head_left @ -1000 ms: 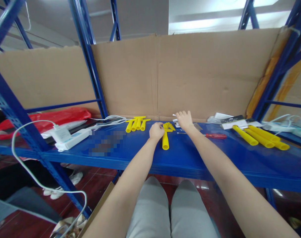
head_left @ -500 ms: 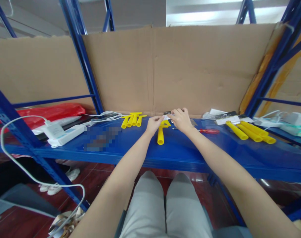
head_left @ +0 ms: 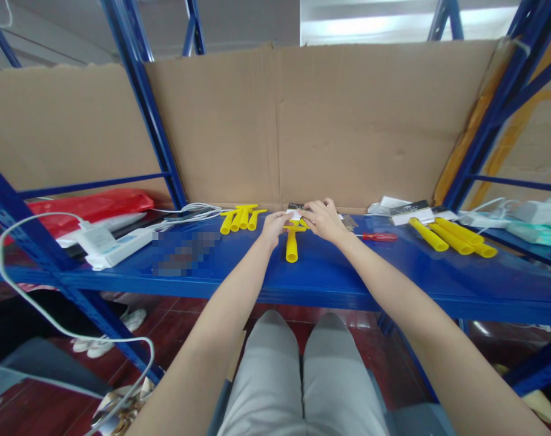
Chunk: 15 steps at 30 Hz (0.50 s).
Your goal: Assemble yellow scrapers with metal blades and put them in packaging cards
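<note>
In the middle of the blue shelf lies a yellow T-shaped handle [head_left: 292, 247], its hollow round end toward me. Just behind its crosspiece is a flat black-and-white card [head_left: 295, 208], partly covered by my fingers. My left hand [head_left: 274, 227] is closed at the card's left side, fingertips beside the handle's crosspiece. From the right, my right hand [head_left: 321, 218] bends its fingers onto the same card. More yellow plastic shows between the hands. A screwdriver with a red handle [head_left: 381, 237] lies right of my right hand, its tip end near thin brownish flat pieces [head_left: 349, 223].
Several yellow T-shaped handles [head_left: 241, 218] lie at the left. More yellow handles [head_left: 457, 237], with black-and-white cards [head_left: 410, 212], rest at the right. A white power strip [head_left: 121, 248] with cables and a red bag [head_left: 98, 206] occupy the left end. Cardboard [head_left: 370, 121] walls the back.
My hands have come slightly lower and closer to the yellow handle, with the card still at my fingers. The handle's crosspiece now shows more squarely. The whole view has shifted a little left.
</note>
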{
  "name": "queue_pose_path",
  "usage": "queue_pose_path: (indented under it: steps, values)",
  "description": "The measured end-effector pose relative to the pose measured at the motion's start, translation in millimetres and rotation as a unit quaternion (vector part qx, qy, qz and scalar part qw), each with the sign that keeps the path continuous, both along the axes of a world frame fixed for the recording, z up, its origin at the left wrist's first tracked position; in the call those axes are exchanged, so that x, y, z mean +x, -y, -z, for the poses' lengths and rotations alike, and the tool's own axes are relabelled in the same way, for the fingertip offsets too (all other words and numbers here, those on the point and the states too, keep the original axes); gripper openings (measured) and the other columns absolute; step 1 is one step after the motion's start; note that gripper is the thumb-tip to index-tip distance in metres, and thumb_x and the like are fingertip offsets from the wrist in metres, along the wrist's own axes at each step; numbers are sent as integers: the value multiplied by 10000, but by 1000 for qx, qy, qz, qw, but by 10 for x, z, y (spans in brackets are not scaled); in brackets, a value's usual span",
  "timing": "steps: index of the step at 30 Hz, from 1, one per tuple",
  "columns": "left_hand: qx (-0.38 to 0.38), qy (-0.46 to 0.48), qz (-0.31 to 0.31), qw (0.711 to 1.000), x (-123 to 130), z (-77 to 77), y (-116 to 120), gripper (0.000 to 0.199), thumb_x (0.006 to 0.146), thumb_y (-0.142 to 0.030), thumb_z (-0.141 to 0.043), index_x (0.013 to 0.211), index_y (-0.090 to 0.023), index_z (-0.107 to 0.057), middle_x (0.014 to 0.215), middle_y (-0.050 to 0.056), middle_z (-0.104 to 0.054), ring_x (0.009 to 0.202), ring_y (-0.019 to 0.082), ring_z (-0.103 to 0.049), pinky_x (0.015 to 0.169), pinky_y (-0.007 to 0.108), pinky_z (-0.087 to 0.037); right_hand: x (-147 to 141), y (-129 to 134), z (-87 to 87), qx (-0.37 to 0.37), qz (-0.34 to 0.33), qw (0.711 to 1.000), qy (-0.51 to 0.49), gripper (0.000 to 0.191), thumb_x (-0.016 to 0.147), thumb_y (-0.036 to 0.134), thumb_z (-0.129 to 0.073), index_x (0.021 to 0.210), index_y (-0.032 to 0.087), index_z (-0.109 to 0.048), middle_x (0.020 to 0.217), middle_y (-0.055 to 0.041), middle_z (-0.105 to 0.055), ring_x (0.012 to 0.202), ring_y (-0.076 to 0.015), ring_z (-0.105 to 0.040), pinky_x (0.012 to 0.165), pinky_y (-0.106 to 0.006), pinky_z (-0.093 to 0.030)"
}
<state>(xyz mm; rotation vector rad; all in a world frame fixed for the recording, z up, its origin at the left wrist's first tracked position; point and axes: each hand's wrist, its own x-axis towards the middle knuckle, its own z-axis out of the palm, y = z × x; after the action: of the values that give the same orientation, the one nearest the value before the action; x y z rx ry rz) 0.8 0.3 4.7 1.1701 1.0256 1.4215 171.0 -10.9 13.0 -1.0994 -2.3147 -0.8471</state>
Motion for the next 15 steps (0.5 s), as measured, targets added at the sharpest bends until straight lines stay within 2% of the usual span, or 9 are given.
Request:
queue_pose_path:
  steps: [8, 12, 15]
  values:
    - [-41, 38, -94, 994, 5, -34, -8, 86, 768, -161, -710, 725, -147, -637, 603, -17, -607, 488, 73, -558, 462, 170, -383, 128, 4, -50, -39, 61, 987, -143, 432, 987, 320, -339, 1283, 153, -606, 1260, -177, -606, 1150, -296, -503, 976, -445, -285]
    - [-48, 46, -90, 994, 4, -48, 2, 57, 784, -148, -696, 763, -140, -644, 651, -9, -635, 474, 63, -549, 464, 176, -380, 137, -70, -55, -125, 89, 958, -240, 416, 993, 369, -338, 1175, 168, -654, 1186, -147, -658, 1103, -271, -574, 949, -424, -382]
    - [-53, 37, -90, 994, 0, -57, 18, 72, 767, -152, -715, 757, -138, -646, 657, -3, -641, 472, 68, -554, 468, 185, -387, 112, -137, -51, -190, 62, 921, -335, 339, 955, 341, -447, 1151, 149, -647, 1163, -132, -674, 1022, -225, -627, 880, -350, -468]
